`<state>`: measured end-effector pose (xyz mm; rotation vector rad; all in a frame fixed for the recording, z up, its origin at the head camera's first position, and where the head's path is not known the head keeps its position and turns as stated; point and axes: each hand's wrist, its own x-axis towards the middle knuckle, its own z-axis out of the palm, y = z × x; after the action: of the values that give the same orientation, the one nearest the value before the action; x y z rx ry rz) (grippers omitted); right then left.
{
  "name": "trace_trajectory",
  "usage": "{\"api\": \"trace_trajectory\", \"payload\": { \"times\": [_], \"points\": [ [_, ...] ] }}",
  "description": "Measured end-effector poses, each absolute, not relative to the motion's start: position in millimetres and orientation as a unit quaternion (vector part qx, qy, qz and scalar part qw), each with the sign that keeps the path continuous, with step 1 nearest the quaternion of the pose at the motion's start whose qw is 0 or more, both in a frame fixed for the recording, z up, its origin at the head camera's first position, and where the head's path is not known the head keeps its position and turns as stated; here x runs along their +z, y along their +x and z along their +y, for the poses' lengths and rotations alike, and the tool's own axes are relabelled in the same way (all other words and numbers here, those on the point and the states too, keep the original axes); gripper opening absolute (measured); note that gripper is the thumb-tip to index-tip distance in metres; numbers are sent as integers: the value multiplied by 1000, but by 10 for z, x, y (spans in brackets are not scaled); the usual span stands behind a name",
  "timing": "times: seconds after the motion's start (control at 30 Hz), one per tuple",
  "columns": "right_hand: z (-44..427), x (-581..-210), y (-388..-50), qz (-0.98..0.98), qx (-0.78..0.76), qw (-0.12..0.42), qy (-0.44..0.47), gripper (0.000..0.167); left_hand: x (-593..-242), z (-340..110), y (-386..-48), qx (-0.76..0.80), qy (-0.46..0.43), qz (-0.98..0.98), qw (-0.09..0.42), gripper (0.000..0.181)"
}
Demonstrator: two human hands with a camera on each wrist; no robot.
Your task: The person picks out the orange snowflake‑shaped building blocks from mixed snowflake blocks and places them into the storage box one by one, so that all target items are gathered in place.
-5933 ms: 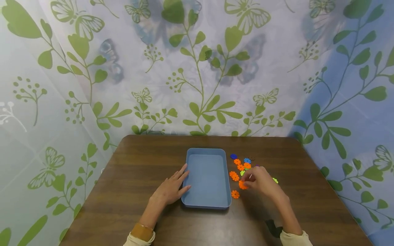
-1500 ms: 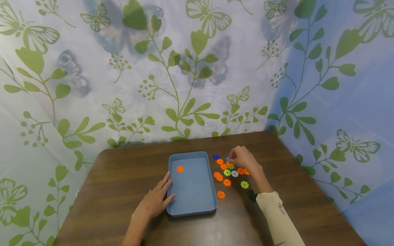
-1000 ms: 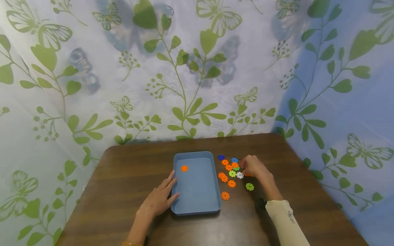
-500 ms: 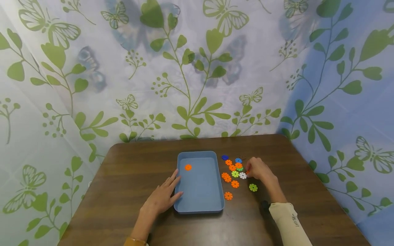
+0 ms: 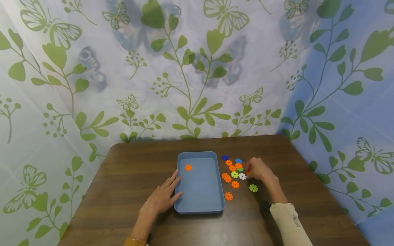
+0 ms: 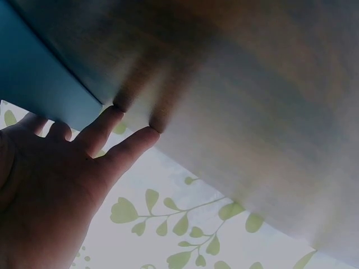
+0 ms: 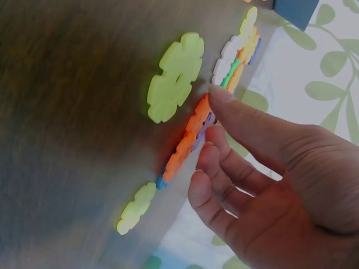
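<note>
One orange disc (image 5: 188, 167) lies inside a blue tray (image 5: 200, 198) at the frame's lower centre; work looks barely begun, with many loose discs (image 5: 235, 184) scattered right of centre. Among them, the right hand (image 5: 261, 170) curls beside an orange piece (image 7: 188, 137), its grip unclear. Well apart, the left hand (image 5: 161, 196) rests straight-fingered at the tray's left rim.

My left hand (image 5: 161, 197) rests straight fingers on the left rim of my blue-grey rectangular tray (image 5: 200, 186), which sits flat, an orange notched disc (image 5: 188, 167) lying inside toward its far left. To its right spread more flower-shaped discs (image 5: 235, 184), orange, blue, green and white, some overlapping. My right hand (image 5: 261, 171) reaches another orange disc (image 7: 187, 136); whether pinched, I can't tell.
</note>
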<state>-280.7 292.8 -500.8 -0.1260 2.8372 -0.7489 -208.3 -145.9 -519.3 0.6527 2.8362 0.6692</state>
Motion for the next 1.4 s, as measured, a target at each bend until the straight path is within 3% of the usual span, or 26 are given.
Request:
{"api": "trace_trajectory", "payload": {
  "times": [1.4],
  "points": [
    [2983, -5016, -2817, 957, -278, 75, -26, 18, -5173, -1471, -2108, 230, 220, 945, 74, 70]
  ]
}}
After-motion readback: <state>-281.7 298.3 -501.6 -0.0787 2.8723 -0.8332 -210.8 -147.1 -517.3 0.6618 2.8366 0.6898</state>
